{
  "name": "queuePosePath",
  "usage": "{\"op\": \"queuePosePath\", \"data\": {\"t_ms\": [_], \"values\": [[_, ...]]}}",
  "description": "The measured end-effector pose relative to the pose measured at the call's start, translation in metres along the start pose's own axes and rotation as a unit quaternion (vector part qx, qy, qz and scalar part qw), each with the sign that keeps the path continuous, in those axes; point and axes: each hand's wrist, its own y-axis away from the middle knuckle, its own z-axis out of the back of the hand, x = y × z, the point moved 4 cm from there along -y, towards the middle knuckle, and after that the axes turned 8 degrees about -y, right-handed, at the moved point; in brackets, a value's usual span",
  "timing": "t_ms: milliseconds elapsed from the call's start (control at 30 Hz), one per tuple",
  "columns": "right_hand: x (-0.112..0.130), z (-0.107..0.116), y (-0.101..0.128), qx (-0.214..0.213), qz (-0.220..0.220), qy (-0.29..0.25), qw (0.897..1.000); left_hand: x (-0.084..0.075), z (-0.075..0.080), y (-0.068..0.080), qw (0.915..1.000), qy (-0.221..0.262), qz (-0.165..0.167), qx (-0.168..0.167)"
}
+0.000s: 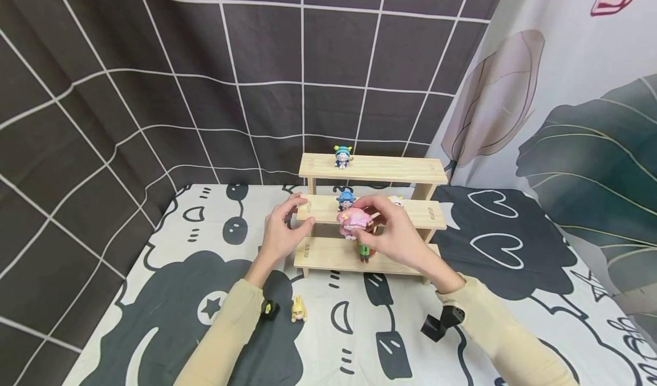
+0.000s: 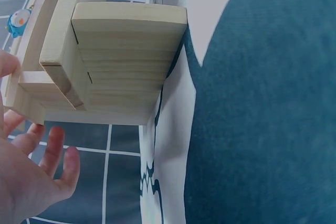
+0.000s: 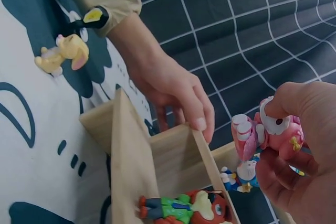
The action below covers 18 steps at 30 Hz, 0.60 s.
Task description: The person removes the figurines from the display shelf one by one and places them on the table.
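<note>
Head view: right hand [image 1: 397,232] pinches a pink figurine [image 1: 353,222] by thumb and fingers, holding it in the air just in front of the middle step of a three-step wooden display shelf [image 1: 328,254]. Left hand [image 1: 284,229] grips the left end of the middle step, thumb on top, fingers curled around the edge. Behind the right hand's fingertips, a blue-hat figurine [image 1: 346,200] on the middle step; a white figurine [image 1: 395,201] partly hidden just beyond the knuckles. Under the right hand, an orange figurine in green [image 1: 365,251] on the bottom step. Well beyond both hands, a blue figurine [image 1: 342,157] on the top step. Near the left forearm, a yellow rabbit figurine [image 1: 299,309] lies on the patterned tablecloth [image 1: 369,323].

Left wrist view: shelf end [image 2: 110,61] seen close, left-hand fingers [image 2: 50,156] spread loose below it, thumb at the shelf edge.

Right wrist view: right hand [image 3: 299,161] clamped on the pink figurine [image 3: 268,132], fingers curled around it. Orange figurine [image 3: 194,207] lies below it on the shelf; left hand [image 3: 173,90] grips the board edge across from it. Rabbit [image 3: 63,53] beside the left wrist.
</note>
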Motion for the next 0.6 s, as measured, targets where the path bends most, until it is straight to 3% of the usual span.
{"op": "queuePosePath", "data": {"t_ms": [600], "values": [[-0.007, -0.022, 0.023, 0.025, -0.014, -0.013, 1.0, 0.001, -0.001, 0.0, 1.0, -0.004, 0.0, 0.001]]}}
